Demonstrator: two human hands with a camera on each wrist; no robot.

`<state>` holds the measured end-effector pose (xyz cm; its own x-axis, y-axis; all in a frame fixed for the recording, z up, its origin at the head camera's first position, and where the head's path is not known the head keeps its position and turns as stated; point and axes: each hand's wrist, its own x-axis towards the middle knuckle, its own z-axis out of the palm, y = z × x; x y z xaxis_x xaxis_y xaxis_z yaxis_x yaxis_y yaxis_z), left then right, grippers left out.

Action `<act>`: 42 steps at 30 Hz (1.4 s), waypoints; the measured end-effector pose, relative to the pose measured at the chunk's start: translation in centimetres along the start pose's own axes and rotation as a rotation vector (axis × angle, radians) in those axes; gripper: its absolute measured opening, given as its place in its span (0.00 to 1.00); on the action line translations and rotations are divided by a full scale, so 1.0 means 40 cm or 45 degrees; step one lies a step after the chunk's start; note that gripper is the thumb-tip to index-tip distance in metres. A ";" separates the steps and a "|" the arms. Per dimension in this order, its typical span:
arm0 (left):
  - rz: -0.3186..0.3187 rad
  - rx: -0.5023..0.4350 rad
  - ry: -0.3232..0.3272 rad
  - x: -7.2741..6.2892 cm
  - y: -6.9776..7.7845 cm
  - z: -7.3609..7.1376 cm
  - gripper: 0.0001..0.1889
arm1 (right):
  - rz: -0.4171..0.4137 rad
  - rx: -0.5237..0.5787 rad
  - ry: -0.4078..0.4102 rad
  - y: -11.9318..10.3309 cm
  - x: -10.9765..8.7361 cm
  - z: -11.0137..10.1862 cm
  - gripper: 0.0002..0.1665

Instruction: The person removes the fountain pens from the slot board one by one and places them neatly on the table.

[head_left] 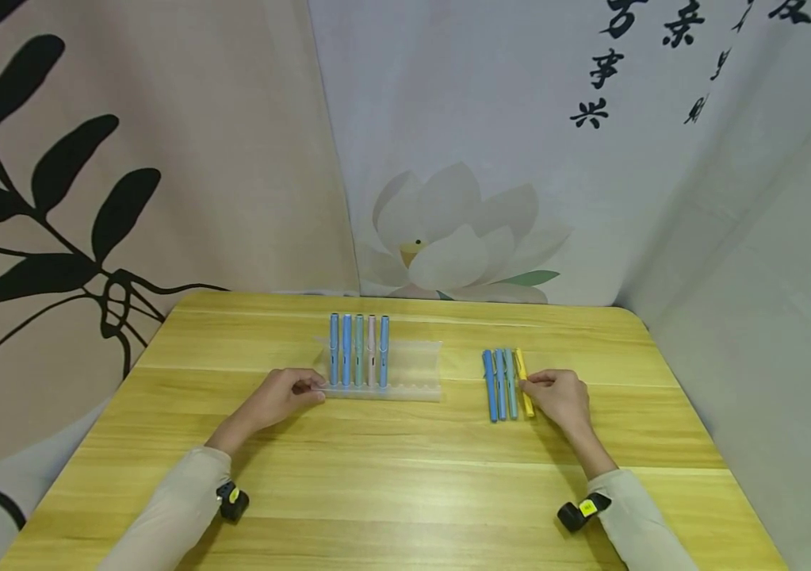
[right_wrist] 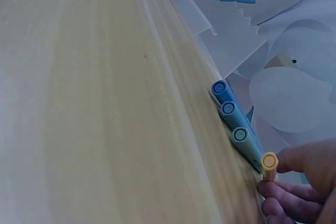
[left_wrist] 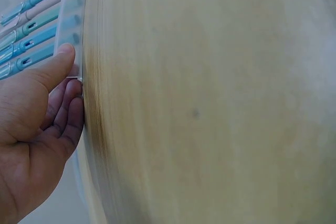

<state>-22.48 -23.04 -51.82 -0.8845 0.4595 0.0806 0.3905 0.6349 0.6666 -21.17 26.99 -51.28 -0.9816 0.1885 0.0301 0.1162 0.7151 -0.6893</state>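
Observation:
A clear plastic pen rack [head_left: 415,373] stands toward the back of the table, with several capped pens [head_left: 358,349] upright in its left part: blue, green and pale pink. At its left end my left hand [head_left: 292,390] grips the corner; in the left wrist view the thumb [left_wrist: 64,59] lies on the rack's edge and the other fingers curl below. My right hand [head_left: 560,396] pinches a yellow pen [head_left: 525,382] between thumb and fingers. Beside that pen, two blue pens [head_left: 491,386] and a green pen [head_left: 511,385] lie in a row.
The wooden table [head_left: 405,492] reaches back to a curtain [head_left: 462,143] printed with a lotus and characters. A gap of bare wood separates the rack from the loose pens. Each forearm wears a small black camera [head_left: 232,501].

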 end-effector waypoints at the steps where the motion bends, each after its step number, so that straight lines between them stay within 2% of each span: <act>1: -0.002 0.002 0.000 0.000 0.000 0.000 0.09 | 0.001 -0.005 0.000 -0.002 0.001 0.001 0.17; 11: -0.005 -0.009 0.000 0.002 -0.003 -0.001 0.08 | -0.037 -0.049 -0.005 -0.006 0.003 0.006 0.14; 20: -0.011 -0.012 0.005 0.000 0.000 -0.005 0.08 | -0.054 -0.007 0.003 -0.012 0.004 0.003 0.17; 24: -0.022 -0.017 0.009 0.000 0.000 -0.004 0.07 | -0.072 0.045 0.012 -0.031 0.005 -0.004 0.15; 27: -0.008 -0.014 0.010 0.000 -0.002 -0.004 0.08 | -0.116 0.062 0.013 -0.056 0.004 -0.008 0.14; 32: -0.005 -0.025 0.004 0.000 -0.002 -0.004 0.08 | -0.202 0.130 -0.045 -0.101 -0.004 -0.002 0.16; 36: 0.005 -0.022 0.007 0.000 -0.003 -0.003 0.08 | -0.289 0.216 -0.093 -0.134 -0.014 0.014 0.20; 42: -0.017 -0.027 0.010 -0.002 0.003 -0.002 0.07 | -0.442 0.309 -0.113 -0.179 -0.026 0.050 0.18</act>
<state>-22.38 -23.03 -51.68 -0.8918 0.4458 0.0774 0.3731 0.6279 0.6831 -21.29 20.32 -47.83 -0.9667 -0.1014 0.2350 -0.2516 0.5446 -0.8001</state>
